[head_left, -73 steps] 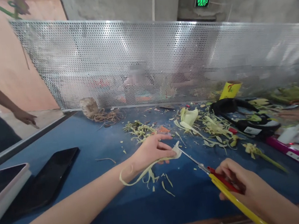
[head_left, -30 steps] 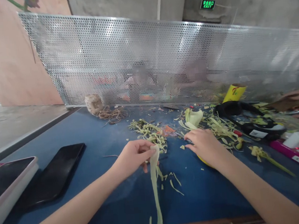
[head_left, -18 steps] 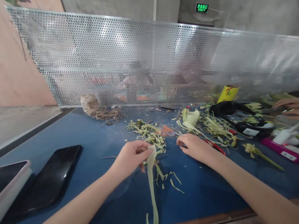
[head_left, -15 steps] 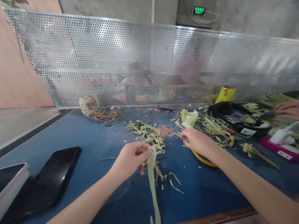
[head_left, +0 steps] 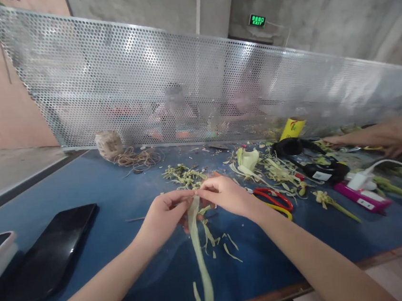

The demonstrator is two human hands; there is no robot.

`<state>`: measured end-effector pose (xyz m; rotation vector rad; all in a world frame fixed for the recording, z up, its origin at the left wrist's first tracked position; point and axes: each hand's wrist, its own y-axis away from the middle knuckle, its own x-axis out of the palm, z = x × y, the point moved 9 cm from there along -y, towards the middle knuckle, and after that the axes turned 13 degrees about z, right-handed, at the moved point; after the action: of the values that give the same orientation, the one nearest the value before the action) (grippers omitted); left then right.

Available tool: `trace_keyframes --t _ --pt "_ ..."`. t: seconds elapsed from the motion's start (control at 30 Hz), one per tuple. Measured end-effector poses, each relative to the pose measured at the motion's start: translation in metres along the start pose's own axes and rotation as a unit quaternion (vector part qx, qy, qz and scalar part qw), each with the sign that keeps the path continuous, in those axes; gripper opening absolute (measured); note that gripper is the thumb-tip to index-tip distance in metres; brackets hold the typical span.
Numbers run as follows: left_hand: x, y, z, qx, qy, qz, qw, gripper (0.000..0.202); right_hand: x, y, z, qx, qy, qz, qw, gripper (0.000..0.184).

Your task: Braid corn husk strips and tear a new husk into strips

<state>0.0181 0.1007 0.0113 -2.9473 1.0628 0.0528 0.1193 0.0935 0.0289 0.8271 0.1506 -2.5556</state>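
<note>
My left hand (head_left: 170, 213) pinches a long pale green corn husk strip (head_left: 198, 251) near its top end. The strip hangs down towards the table's front edge and splits into two tails at the bottom. My right hand (head_left: 223, 193) meets the left fingertips there, thumb and fingers closed on the same top end; the exact grip is partly hidden. Just right of that hand, scissors (head_left: 274, 199) with red and yellow handles lie on the blue table (head_left: 125, 254). Small curled green scraps (head_left: 184, 175) lie behind my hands, and thin slivers (head_left: 232, 251) lie in front.
A black phone (head_left: 50, 255) lies on the left, a twine bundle (head_left: 139, 158) behind. Larger husks (head_left: 248, 159), black headphones (head_left: 317, 167) and a purple power strip (head_left: 362, 197) are on the right. Another person's arm (head_left: 389, 133) reaches in there. A perforated metal screen (head_left: 107, 79) bounds the back.
My right hand has let go of the scissors, which now lie on the table, and has moved left to the strip's top end. The other person's arm has shifted. The view has turned slightly.
</note>
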Motion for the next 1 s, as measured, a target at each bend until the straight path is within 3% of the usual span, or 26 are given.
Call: trace_keyframes --t 0.2,0.33,0.6,0.83,1.0 --pt "0.003 0.001 0.008 -0.031 0.049 0.001 0.998 0.028 0.005 0.002 -0.005 -0.023 -0.072 -0.003 0.997 0.019" --pt "0.002 0.001 0.008 -0.029 0.050 -0.004 0.998 0.028 0.007 0.003 -0.005 -0.022 -0.059 -0.014 0.998 0.025" --pt "0.012 0.004 0.003 -0.033 0.093 0.025 0.995 0.025 0.004 0.009 0.002 -0.065 -0.029 -0.025 0.997 0.016" --pt "0.003 0.002 0.001 -0.020 -0.008 0.008 1.000 0.023 0.003 0.012 0.001 -0.055 -0.013 -0.037 0.998 0.015" --pt "0.002 0.001 0.000 -0.015 -0.011 0.003 1.000 0.032 -0.004 0.017 0.009 -0.063 0.044 -0.091 0.993 0.018"
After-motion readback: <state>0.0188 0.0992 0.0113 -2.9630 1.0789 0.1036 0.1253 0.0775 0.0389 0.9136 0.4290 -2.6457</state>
